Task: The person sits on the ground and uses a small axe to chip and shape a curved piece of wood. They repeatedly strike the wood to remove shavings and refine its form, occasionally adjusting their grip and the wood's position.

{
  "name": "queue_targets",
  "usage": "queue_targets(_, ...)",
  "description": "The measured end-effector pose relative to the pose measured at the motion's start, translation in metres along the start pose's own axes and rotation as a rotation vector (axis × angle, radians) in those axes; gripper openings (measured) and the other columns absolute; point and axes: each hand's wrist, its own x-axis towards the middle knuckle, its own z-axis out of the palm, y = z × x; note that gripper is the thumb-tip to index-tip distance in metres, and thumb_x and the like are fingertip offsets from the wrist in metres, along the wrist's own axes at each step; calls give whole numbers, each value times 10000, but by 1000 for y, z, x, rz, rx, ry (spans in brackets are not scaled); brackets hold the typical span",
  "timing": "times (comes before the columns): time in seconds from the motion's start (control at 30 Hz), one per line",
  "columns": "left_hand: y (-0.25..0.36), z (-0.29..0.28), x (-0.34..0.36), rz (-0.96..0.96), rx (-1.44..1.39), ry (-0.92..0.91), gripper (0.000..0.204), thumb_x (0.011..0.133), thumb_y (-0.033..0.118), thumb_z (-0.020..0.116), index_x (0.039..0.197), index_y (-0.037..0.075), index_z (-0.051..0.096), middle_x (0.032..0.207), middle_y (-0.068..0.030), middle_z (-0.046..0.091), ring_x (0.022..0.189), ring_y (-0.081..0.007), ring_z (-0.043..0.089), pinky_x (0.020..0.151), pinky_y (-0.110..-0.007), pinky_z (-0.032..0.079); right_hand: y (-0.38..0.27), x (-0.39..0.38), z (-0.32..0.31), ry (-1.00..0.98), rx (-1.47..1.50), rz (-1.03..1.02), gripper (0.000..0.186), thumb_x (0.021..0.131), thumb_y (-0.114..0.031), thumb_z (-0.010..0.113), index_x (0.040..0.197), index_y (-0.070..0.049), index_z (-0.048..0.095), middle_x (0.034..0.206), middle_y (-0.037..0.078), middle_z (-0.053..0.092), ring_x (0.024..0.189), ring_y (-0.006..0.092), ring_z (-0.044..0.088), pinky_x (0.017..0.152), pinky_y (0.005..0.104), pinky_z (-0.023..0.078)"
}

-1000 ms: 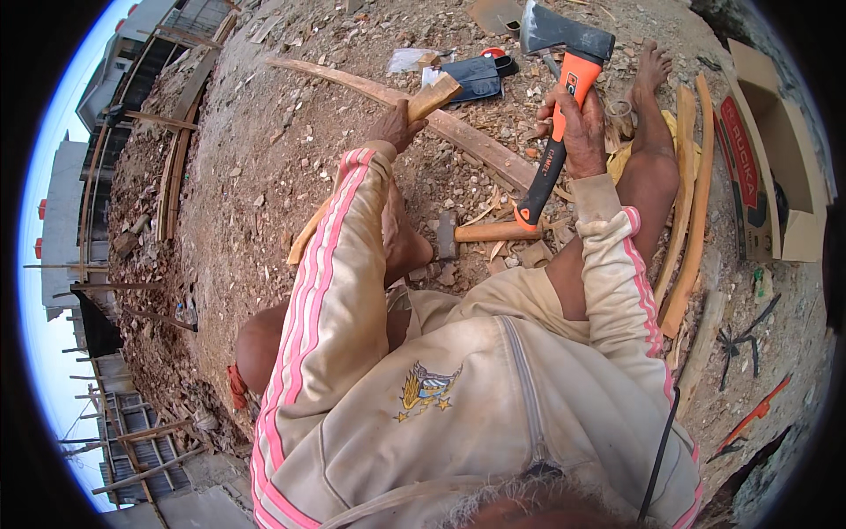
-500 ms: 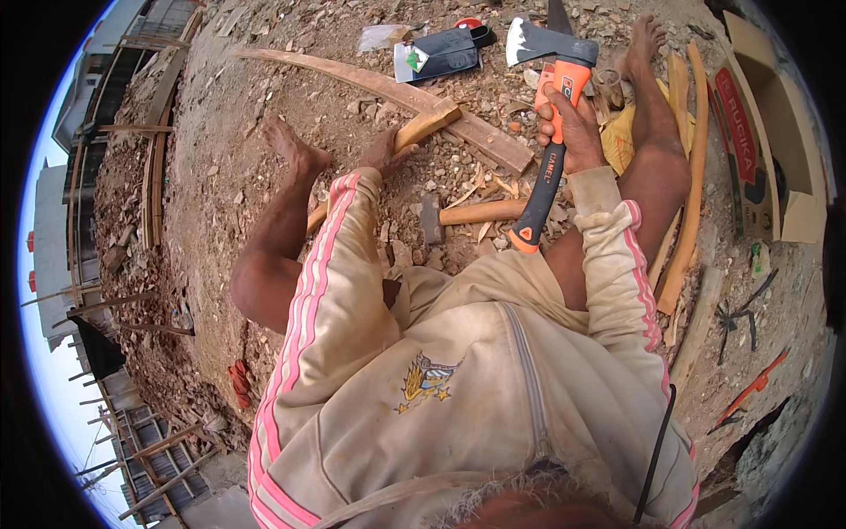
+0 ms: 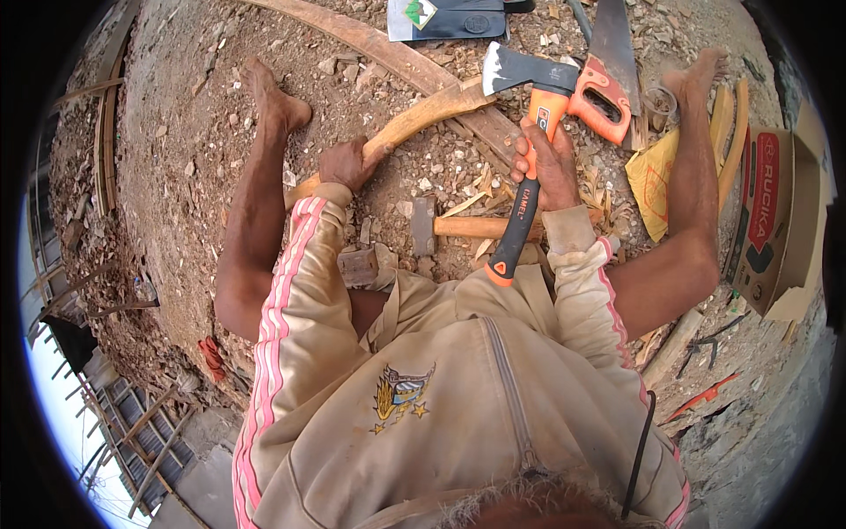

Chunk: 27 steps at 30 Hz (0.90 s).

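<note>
My left hand (image 3: 346,165) is closed round a curved, light-brown wooden piece (image 3: 414,122). The far end of that piece lies over a long reddish-brown plank (image 3: 388,51) on the ground. In my right hand (image 3: 552,167) is a hatchet (image 3: 522,207), gripped partway up its orange and black handle. Its dark head with a pale cutting edge points left, close above the wood's far end. Between my legs, a hammer (image 3: 425,226) with a wooden handle lies on the ground, partly behind the hatchet's handle.
A handsaw (image 3: 602,99) with an orange grip lies beyond my right hand, near a glass jar (image 3: 658,102). To the right are a yellow sack (image 3: 654,187), wooden strips (image 3: 730,132) and an open cardboard box (image 3: 765,225). A dark pouch (image 3: 463,22) sits at the far edge. Rubble and wood chips cover the ground.
The whole view has shifted, showing more of the saw. My right hand has brought the hatchet nearer to me. My left hand has moved left, and more of the curved wood shows.
</note>
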Motion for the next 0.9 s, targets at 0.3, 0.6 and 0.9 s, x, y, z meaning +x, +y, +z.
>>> queue_targets(0.3,-5,3,10,16,-45,-40,678,952,713,416,927,90,684,722,-201,678,721,-414,682,677,-516,515,-1,30,5,130,-143,12,176,948,-94,656,1007,-98,490,681,-15,486,468,64,468,399,246,413)
queue_targets(0.6,-7,11,7,44,-22,35,688,922,746,450,922,97,679,661,-188,667,639,-395,678,609,-497,520,-16,33,7,170,-74,-149,133,972,-105,623,1032,-88,506,680,-29,468,479,47,454,411,238,408)
queue_targets(0.9,-5,17,2,123,-103,289,636,931,687,518,932,66,658,681,-186,650,646,-390,661,616,-492,512,-21,28,-3,145,-109,-5,166,937,-92,655,982,-67,497,656,-21,483,459,65,467,400,244,412)
